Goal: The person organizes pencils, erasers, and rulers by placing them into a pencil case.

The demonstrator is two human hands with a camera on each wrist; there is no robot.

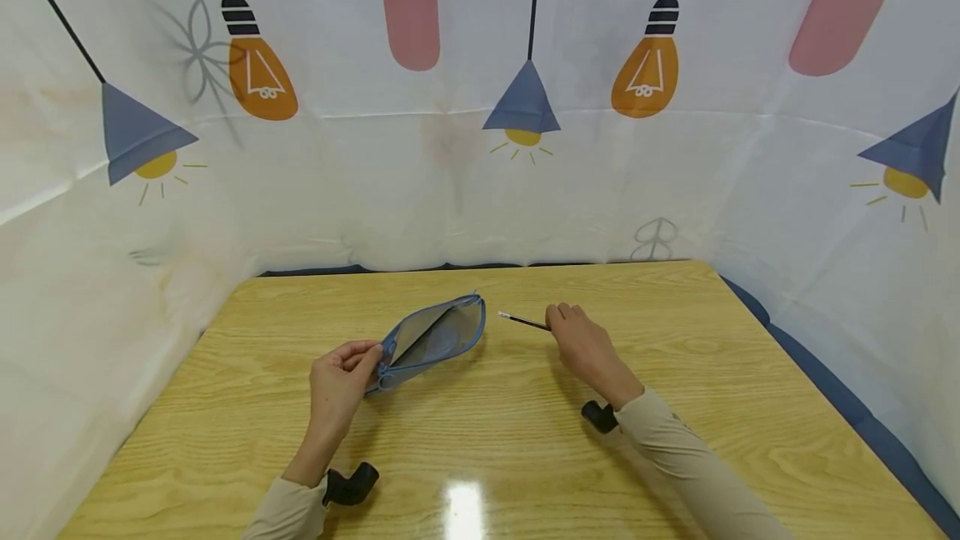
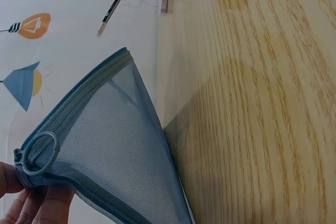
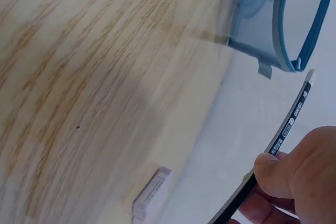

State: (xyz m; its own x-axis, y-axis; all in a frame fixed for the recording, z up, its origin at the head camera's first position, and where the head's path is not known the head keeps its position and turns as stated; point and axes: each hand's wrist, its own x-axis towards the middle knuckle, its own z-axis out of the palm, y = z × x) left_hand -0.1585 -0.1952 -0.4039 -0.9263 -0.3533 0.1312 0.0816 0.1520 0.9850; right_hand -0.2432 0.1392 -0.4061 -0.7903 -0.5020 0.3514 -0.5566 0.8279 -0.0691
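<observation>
My left hand [image 1: 339, 380] pinches one end of a blue mesh zipper pouch [image 1: 420, 365], just by the grey ring [image 2: 41, 153] at its zipper. The pouch is tilted, with its mouth spread wide toward the upper side. In my right hand [image 1: 590, 350] is a slim black pencil [image 1: 528, 322], gripped between thumb and fingers. Its white eraser end points at the far end of the pouch, a short gap away in the head view. White print shows along the pencil [image 3: 286, 124] in the right wrist view. The pencil's other end is hidden behind the hand.
A small pale block with purple ends [image 3: 152, 193], printed on its side, lies on the wooden table [image 1: 480, 457] near the right hand. A white curtain [image 1: 450, 190] with lamp prints hangs behind the table's far edge and along both sides.
</observation>
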